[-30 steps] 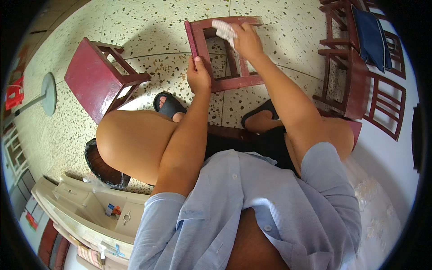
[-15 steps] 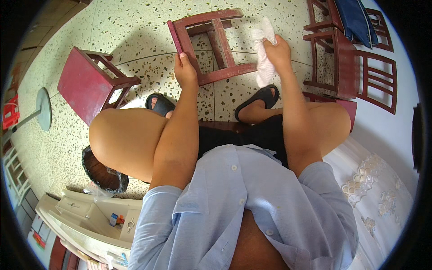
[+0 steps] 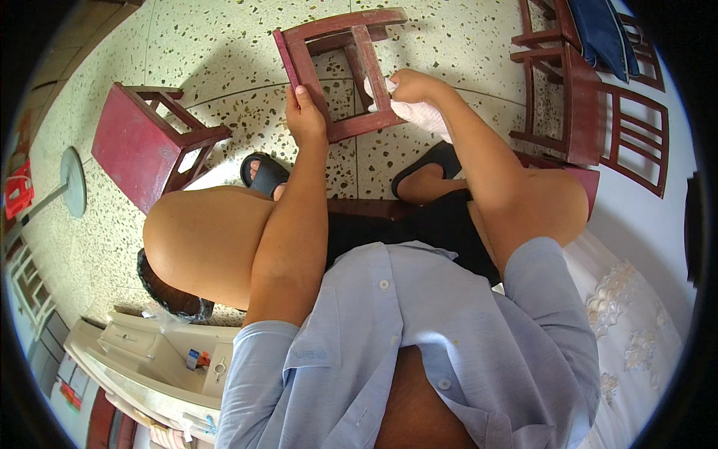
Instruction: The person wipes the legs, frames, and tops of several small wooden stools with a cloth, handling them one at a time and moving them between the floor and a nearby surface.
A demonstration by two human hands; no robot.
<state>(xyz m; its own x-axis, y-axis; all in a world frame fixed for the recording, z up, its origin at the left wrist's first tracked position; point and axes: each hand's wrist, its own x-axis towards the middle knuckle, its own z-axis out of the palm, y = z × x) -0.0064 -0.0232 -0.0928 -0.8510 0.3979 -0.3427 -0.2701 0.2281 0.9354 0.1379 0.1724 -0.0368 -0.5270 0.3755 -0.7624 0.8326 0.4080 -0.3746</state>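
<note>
A small dark red wooden stool [image 3: 303, 66] is tipped on its side in front of me, its legs and crossbars pointing right. My left hand [image 3: 305, 118] grips it by the seat-end frame at the near left, thumb up along the wood. In my right hand [image 3: 416, 87] is a pale pinkish-white cloth [image 3: 422, 116], bunched and closed in the fingers. Part of the cloth passes round the crossbar [image 3: 368, 67] between the legs, touching it, while the rest hangs below my hand toward the right foot.
Another red stool [image 3: 138, 146] stands at the left, near a grey round stand base [image 3: 72, 182]. Red chairs [image 3: 580, 112] line the right wall, a blue bag [image 3: 602, 37] on one. A lined waste bin [image 3: 168, 288] and an open cream drawer unit [image 3: 153, 352] are at lower left.
My right hand has moved left with the cloth, from beyond the stool's leg ends to the crossbar. The left hand keeps its hold and the stool has shifted slightly.
</note>
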